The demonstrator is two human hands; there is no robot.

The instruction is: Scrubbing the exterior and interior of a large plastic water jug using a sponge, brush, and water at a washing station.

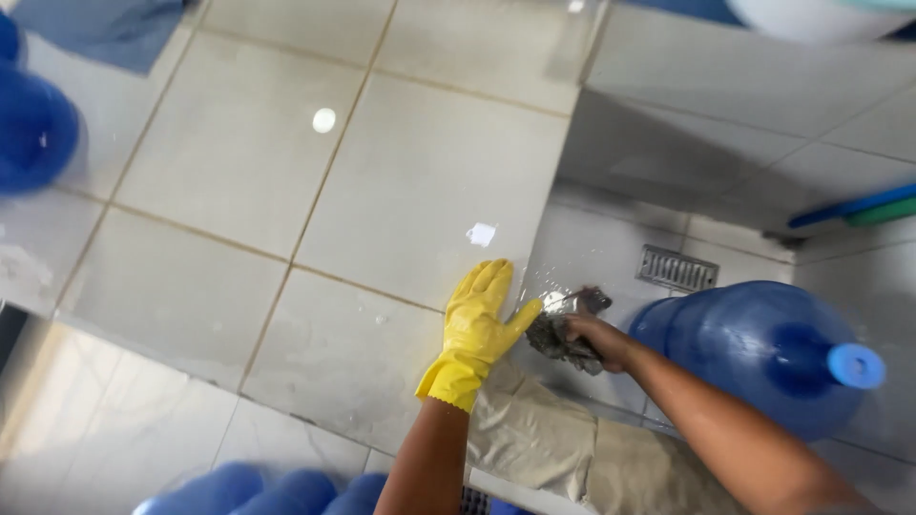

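My left hand [480, 322] wears a yellow rubber glove and lies flat, fingers together, on the edge of a pale tiled ledge [410, 191]. My right hand [593, 340] is bare and grips a wet grey scrubbing cloth [561, 327], pressing it against the vertical face of the ledge just right of the gloved thumb. Foam or water glints where the cloth meets the tile.
A large blue water jug [763, 348] with a blue cap lies on its side right of my right arm. A metal floor drain [676, 268] sits behind it. More blue jugs [29, 124] stand at the far left and bottom edge [277, 491]. Blue and green handles [859, 208] lie at right.
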